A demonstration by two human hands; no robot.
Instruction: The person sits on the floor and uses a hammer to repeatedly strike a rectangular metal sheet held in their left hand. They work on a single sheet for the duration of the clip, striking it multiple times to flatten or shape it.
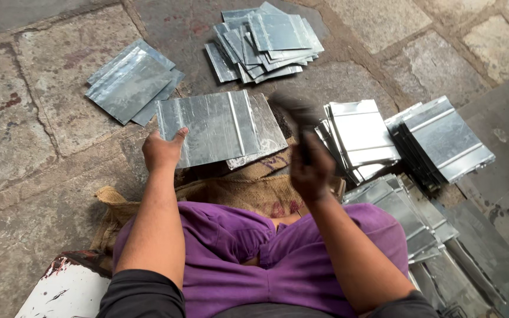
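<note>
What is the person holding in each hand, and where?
Left hand holds the metal sheet by its left edge. Right hand grips a blurred dark tool by its handle.

Scattered sheet pile (266, 42) on stone floor (30, 147), flat stack (129, 82) — ridged stacks (443, 138), burlap sack (237, 191), purple garment (231, 253)
</note>
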